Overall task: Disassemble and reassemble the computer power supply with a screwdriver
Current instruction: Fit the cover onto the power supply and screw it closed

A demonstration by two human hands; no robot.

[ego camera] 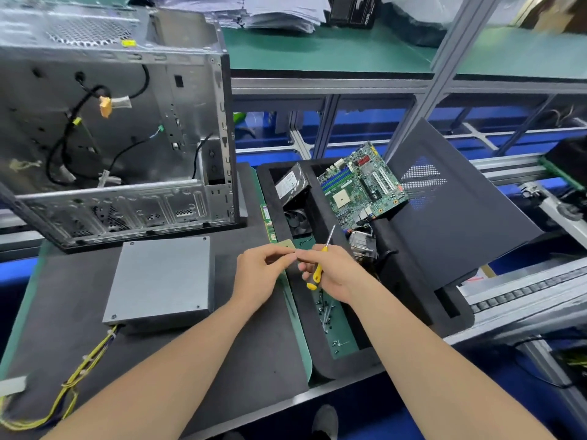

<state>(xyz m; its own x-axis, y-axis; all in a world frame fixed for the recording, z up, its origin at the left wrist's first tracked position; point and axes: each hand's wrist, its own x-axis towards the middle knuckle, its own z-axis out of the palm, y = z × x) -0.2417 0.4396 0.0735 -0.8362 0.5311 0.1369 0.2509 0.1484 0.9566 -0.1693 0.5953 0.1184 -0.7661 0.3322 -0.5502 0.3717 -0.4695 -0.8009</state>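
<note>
Head view. Both hands work above the counter [260,344]. Right hand [332,276]: fingers wrapped round the screwdriver [314,276] handle. Left hand [259,273]: fingers pinched together, contents too small to tell. Power supply [162,277] lies closed, left of both hands, untouched. Risk: anything small passed between fingertips could drop among the loose screws [325,309] below.

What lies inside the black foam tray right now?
Hard drive, fan, motherboard, heatsink and loose screws. The right hand, gripping the screwdriver, covers part of the screw compartment.
</note>
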